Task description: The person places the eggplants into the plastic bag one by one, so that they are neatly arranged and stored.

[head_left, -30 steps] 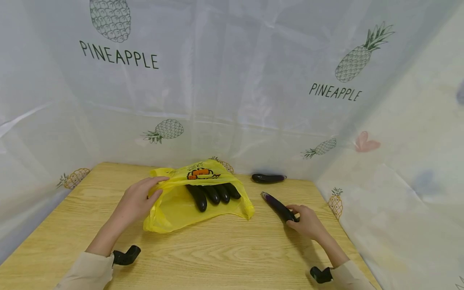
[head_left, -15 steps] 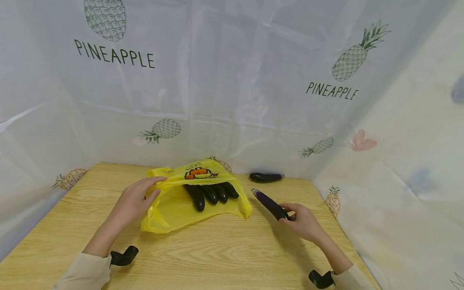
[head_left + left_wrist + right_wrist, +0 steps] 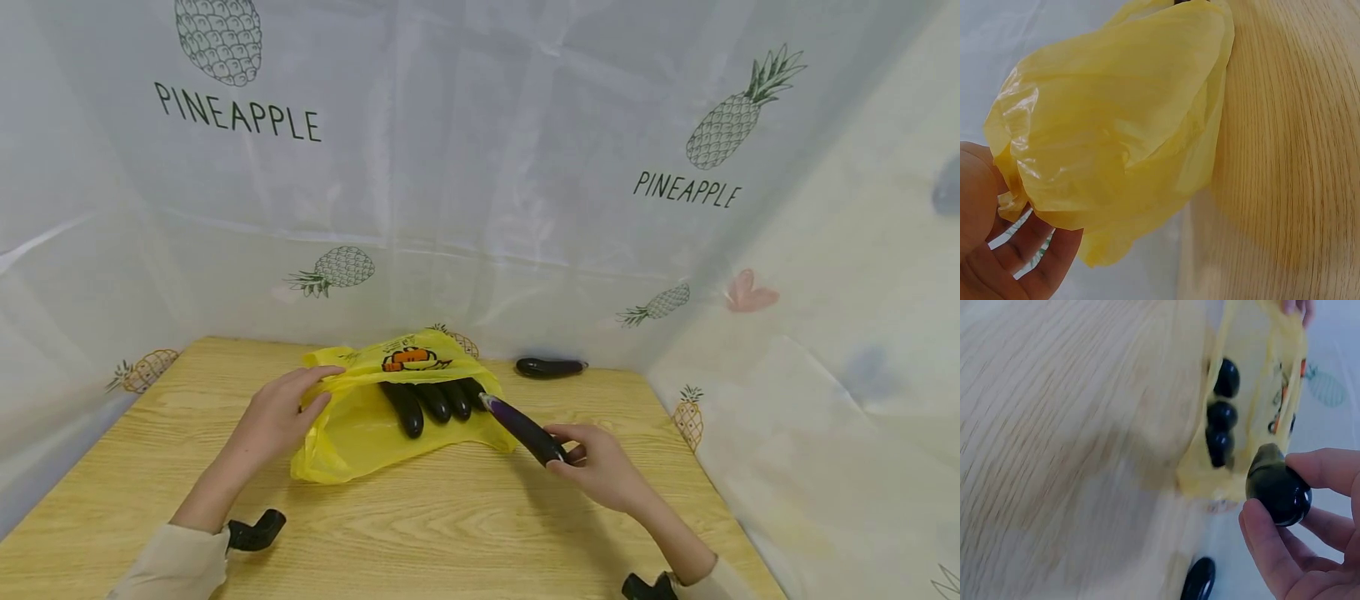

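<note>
A yellow plastic bag (image 3: 352, 450) lies on the table with its mouth held up, and several dark eggplants (image 3: 408, 410) rest side by side inside. My left hand (image 3: 281, 417) pinches the upper left edge of the bag's mouth; in the left wrist view the gathered film of the bag (image 3: 1104, 125) sits between thumb and fingers. My right hand (image 3: 600, 467) holds another eggplant (image 3: 525, 429) by its rounded end, above the table. Its stem end points left and overlaps the bag's right edge in the head view. Thumb and fingertips surround this eggplant (image 3: 1279, 494) in the right wrist view.
One more eggplant (image 3: 551, 367) lies at the back right of the wooden table (image 3: 420, 533), near the wall. White sheeting (image 3: 480, 183) printed with pineapples rises behind the table and along both sides.
My right hand has lifted the eggplant off the table and carried it left, its stem end now at the bag's mouth. The left hand keeps its hold on the bag.
</note>
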The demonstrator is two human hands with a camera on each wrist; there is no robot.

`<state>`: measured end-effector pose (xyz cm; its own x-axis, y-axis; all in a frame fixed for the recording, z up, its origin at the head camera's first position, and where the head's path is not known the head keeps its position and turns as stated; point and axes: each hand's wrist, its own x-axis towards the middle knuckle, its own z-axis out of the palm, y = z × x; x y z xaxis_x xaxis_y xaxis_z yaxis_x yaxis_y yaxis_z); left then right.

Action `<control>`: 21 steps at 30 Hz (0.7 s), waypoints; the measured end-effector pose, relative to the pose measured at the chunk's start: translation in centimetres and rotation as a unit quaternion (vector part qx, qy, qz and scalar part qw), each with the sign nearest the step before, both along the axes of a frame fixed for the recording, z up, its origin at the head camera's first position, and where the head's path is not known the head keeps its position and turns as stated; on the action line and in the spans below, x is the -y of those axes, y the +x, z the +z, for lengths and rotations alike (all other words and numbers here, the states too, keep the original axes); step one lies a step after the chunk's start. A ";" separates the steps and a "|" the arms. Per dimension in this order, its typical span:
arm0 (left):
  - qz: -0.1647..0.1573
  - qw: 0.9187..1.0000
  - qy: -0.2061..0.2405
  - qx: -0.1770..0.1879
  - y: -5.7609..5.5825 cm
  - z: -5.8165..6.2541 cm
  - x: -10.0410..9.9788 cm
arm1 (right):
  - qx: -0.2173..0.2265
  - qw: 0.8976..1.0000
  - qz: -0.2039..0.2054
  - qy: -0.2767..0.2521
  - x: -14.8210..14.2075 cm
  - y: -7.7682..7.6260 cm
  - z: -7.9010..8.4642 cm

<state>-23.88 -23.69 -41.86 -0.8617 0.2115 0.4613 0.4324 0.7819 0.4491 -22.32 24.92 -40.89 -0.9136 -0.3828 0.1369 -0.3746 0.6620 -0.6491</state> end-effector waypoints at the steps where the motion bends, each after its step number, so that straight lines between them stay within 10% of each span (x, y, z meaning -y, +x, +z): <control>1: 0.001 1.000 0.000 0.000 0.0 0.0 0.0 | 0.000 1.000 0.003 -0.002 0.3 0.1 0.1; 21: 0.002 1.000 0.001 0.003 0.1 0.1 -0.1 | 0.016 0.999 0.030 -0.032 6.5 -0.4 -1.1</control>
<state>-23.80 -23.64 -41.79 -0.8656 0.2074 0.4558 0.4265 0.7823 0.4540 -22.74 18.46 -41.96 -0.8934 -0.4287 0.1341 -0.3911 0.5955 -0.7018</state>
